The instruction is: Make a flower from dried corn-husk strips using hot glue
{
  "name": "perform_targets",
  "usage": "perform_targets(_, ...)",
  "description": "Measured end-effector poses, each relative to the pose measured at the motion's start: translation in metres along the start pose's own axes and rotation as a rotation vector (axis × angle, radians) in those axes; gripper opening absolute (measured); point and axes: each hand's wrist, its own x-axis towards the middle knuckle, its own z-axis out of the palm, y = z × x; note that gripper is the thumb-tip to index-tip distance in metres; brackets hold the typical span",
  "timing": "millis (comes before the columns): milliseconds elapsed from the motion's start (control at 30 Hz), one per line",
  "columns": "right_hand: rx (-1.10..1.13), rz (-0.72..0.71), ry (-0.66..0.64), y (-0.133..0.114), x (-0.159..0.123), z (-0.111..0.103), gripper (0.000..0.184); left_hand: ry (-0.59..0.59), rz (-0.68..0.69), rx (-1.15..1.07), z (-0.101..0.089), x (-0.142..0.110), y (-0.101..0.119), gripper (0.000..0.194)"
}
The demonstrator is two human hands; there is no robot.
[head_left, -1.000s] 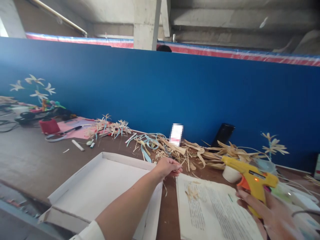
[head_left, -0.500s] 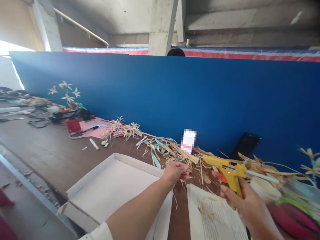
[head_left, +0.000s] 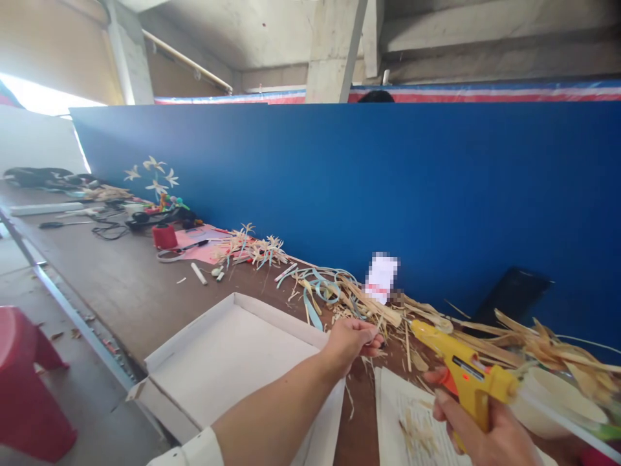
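Observation:
My right hand (head_left: pixel 490 421) is wrapped round the grip of a yellow glue gun (head_left: pixel 460 362), with a pale glue stick (head_left: pixel 567 414) sticking out of its back and a small red light lit on its side. Its nozzle points left, toward my left hand (head_left: pixel 356 340). The fingers of that left hand are pinched together; whatever they hold is too small to make out. Below lies a printed sheet (head_left: pixel 388 395) with a small heap of dry straw-coloured scraps (head_left: pixel 420 427). Under my left forearm rests an open white cardboard box (head_left: pixel 233 362).
Dry husk strips (head_left: pixel 548 343) and light-blue ribbon (head_left: pixel 317 288) lie along the blue partition (head_left: pixel 339 181). A dark phone (head_left: pixel 517 294) leans there, beyond a white cup (head_left: pixel 557 401). Further left are husk flowers (head_left: pixel 257 249) and a red tape roll (head_left: pixel 165 237). A red stool (head_left: pixel 33 382) stands lower left.
The view has turned left, so the table contents appear shifted right. The glue gun is lower and closer to me, its nozzle tilted more upward. My left hand keeps its pinch.

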Motion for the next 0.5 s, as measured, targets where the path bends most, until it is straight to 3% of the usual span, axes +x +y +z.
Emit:
perform_targets(333, 0.077, -0.144, -0.024, -0.049, 0.033, -0.004, 0.038, 0.022, 0.054, 0.023, 0.004, 0.0, -0.003, 0.027)
perform_targets(500, 0.355, -0.085, -0.126, -0.042, 0.035, 0.02, 0.037, 0.051, 0.046, -0.061, 0.006, 0.004, -0.005, 0.027)
